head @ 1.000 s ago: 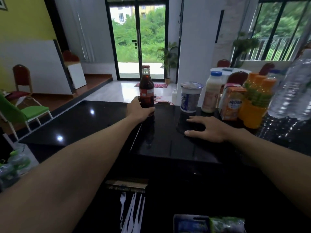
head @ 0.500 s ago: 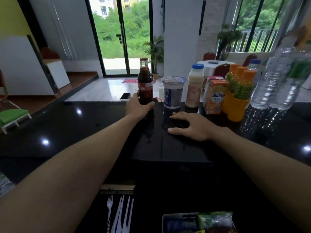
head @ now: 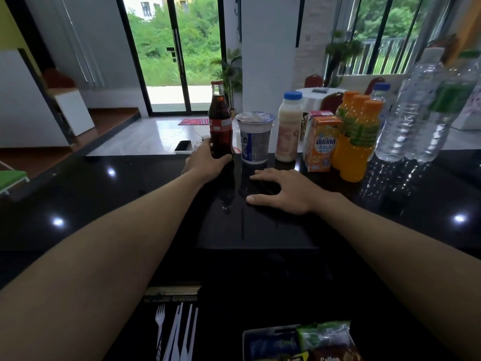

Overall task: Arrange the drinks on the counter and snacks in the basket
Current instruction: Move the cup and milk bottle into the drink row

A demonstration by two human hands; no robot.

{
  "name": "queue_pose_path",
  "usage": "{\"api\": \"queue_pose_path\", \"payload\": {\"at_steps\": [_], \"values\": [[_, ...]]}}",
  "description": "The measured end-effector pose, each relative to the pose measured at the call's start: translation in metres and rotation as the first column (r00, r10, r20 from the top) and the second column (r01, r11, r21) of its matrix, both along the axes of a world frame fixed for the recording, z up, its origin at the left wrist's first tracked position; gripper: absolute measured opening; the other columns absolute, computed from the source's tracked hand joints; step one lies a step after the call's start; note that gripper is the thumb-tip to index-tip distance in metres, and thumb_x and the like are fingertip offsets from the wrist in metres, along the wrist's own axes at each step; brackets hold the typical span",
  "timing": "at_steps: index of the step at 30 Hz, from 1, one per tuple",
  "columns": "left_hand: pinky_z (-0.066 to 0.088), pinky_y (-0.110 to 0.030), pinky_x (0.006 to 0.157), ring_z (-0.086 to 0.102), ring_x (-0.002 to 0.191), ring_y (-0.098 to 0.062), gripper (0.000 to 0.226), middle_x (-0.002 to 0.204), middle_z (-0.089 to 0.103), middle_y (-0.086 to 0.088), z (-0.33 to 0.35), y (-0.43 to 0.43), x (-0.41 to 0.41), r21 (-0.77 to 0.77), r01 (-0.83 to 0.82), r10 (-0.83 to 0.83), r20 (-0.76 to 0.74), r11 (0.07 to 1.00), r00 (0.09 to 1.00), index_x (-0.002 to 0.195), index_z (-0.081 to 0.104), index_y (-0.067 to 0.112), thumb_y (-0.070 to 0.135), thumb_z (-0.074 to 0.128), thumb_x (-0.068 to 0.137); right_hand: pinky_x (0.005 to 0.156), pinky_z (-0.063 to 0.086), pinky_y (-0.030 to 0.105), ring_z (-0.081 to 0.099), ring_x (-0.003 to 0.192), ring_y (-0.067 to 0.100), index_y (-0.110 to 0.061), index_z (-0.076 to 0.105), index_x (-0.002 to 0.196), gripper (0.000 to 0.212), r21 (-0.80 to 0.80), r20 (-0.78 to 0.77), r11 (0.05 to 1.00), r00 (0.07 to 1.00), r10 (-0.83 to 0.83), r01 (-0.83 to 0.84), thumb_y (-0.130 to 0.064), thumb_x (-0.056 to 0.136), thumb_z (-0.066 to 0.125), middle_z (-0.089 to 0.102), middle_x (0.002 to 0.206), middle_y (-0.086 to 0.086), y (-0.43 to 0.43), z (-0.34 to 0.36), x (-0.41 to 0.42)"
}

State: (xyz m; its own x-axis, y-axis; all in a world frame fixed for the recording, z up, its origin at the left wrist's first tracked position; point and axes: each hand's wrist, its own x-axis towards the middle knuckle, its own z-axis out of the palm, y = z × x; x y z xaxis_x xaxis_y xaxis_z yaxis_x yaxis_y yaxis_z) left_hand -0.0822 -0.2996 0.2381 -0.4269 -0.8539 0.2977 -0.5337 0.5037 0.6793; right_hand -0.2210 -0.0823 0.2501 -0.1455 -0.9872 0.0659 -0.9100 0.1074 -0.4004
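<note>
Ideally the cola bottle (head: 220, 121) gets set flat and upright just left of the foil-lidded cup (head: 255, 139), in line with the other drinks (head: 289, 126), without nudging it. The left hand (head: 205, 160) wraps the bottle's lower body at the far edge of the counter (head: 104, 204); the right hand (head: 283, 190) lies flat on it, fingers spread, holding nothing.

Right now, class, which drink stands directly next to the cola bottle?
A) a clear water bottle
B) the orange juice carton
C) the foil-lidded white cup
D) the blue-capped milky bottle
C: the foil-lidded white cup stands immediately beside the cola bottle that the left hand grips.
</note>
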Motion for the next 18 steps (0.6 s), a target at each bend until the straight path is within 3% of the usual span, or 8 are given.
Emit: {"api": "queue_pose_path", "payload": {"at_steps": [5,9,18], "values": [[0.049,-0.044,0.097,0.064,0.112,-0.018,0.068,0.127,0.066,0.01,-0.0023,-0.0031,-0.0015,-0.033,-0.004,0.005,0.01,0.999,1.0,0.134,0.049,0.037,0.062,0.069,0.074,0.122,0.021,0.049,0.027,0.149,0.013,-0.046,0.044,0.146,0.095,0.013,-0.001,1.0,1.0,-0.006,0.006,-0.097,0.067,0.045,0.033,0.16,-0.015,-0.0021,-0.0011,-0.0022],[0.046,-0.039,0.092,0.064,0.112,-0.018,0.065,0.128,0.065,0.009,-0.0039,-0.0046,-0.0028,-0.06,0.004,-0.003,0.009,0.998,1.0,0.136,0.05,0.037,0.058,0.071,0.078,0.121,0.022,0.049,0.03,0.148,0.015,-0.045,0.045,0.146,0.093,0.006,0.0,1.0,1.0,-0.013,0.013,-0.096,0.067,0.046,0.034,0.16,-0.015,-0.0018,-0.0006,-0.0009],[0.046,-0.042,0.096,0.062,0.114,-0.022,0.057,0.128,0.066,0.006,-0.0056,-0.0067,-0.0036,-0.091,-0.002,0.004,0.023,0.996,1.0,0.135,0.051,0.037,0.053,0.068,0.083,0.122,0.018,0.044,0.028,0.148,0.016,-0.045,0.045,0.146,0.086,0.012,0.003,1.0,1.0,-0.023,0.023,-0.09,0.072,0.05,0.033,0.16,-0.015,0.0006,0.002,0.0028]]}}
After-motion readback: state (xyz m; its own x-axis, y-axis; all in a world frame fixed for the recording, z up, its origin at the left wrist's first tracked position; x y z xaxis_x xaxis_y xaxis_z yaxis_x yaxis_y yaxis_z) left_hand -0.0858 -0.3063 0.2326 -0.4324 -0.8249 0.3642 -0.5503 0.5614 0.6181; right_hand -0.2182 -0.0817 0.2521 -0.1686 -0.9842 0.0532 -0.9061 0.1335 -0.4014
